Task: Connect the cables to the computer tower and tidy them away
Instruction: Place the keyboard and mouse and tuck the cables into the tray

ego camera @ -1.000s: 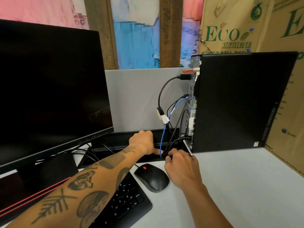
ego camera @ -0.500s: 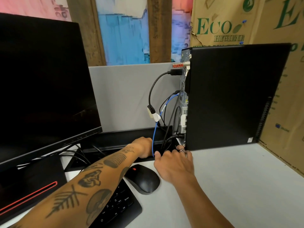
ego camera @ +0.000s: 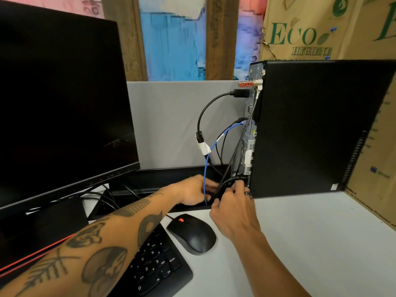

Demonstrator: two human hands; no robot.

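The black computer tower [ego camera: 310,129] stands on the white desk [ego camera: 310,243] with its rear ports facing left. Several cables hang from its back: a black cable [ego camera: 205,110] with a white tag and a blue cable [ego camera: 206,168] run down into a black cable tray [ego camera: 162,179] along the desk's back edge. My right hand [ego camera: 231,209] grips a bundle of black cables [ego camera: 225,185] at the tower's lower rear corner. My left hand [ego camera: 192,189] sits at the tray just left of the blue cable, its fingers hidden behind the cables.
A large black monitor [ego camera: 60,108] fills the left side. In front lie a black mouse [ego camera: 192,232] and a black keyboard [ego camera: 156,269]. A grey partition [ego camera: 167,121] rises behind the tray. Cardboard boxes [ego camera: 321,28] stand behind and right of the tower.
My right hand has risen from the desk edge toward the tower's lower rear corner and closed around the black cables. My left hand has stayed at the tray.
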